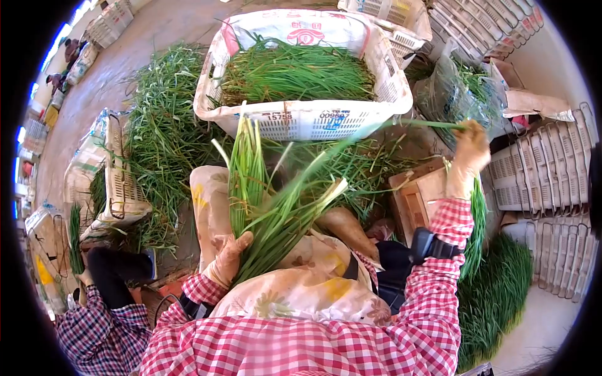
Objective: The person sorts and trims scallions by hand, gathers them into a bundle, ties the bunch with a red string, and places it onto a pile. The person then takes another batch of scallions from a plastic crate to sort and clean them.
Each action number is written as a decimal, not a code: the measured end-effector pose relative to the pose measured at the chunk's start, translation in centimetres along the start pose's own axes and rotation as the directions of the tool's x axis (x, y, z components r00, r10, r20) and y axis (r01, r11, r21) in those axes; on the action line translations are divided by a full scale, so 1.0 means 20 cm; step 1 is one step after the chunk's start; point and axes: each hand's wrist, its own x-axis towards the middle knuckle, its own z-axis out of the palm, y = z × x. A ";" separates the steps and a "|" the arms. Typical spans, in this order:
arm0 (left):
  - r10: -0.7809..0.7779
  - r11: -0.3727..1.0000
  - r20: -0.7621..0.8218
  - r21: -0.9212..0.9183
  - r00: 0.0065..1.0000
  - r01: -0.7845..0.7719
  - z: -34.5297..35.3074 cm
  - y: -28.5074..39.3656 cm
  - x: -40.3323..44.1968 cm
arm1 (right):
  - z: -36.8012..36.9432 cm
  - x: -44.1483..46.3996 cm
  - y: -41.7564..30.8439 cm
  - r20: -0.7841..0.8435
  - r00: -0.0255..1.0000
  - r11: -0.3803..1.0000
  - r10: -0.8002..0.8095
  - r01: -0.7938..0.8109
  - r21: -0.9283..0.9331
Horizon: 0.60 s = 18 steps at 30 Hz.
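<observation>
My left hand (227, 262) is closed round a bunch of chives (273, 241) lying across my lap, with the pale stem ends pointing away from me. Raised out to the right, my right hand (470, 150) pinches the end of a few long green leaves (429, 123). These stretch back toward the bunch and blur along the way. A patterned apron (301, 285) covers my lap under the bunch. Just beyond my knees stands a white plastic crate (304, 111) with a heap of chives (301, 72) laid inside.
Loose leaves (166, 125) are piled on the floor at the left. A wooden stool (417, 194) is near my right knee. Chives (492, 301) stand thickly at the lower right, beside stacked crates (539, 169). A co-worker in a checked shirt (103, 332) sits at the left.
</observation>
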 end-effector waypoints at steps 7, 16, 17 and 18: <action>-0.073 0.992 -0.024 0.100 0.997 0.075 -0.22 -0.04 0.03 | 0.10 -0.36 -0.30 0.457 0.846 0.625 0.275 0.204 -0.754; -0.055 0.962 0.026 0.271 0.998 0.046 0.19 0.06 -0.01 | 0.41 -0.78 -0.40 0.999 -0.006 0.989 -0.034 -0.145 0.033; -0.075 0.967 0.022 0.246 0.997 0.067 0.20 0.06 -0.02 | 0.43 -0.77 -0.43 0.998 -0.061 0.971 -0.024 -0.239 0.008; -0.080 0.972 0.030 0.226 0.996 0.071 0.18 0.06 -0.02 | 0.43 -0.75 -0.44 0.991 -0.132 0.943 -0.026 -0.332 -0.020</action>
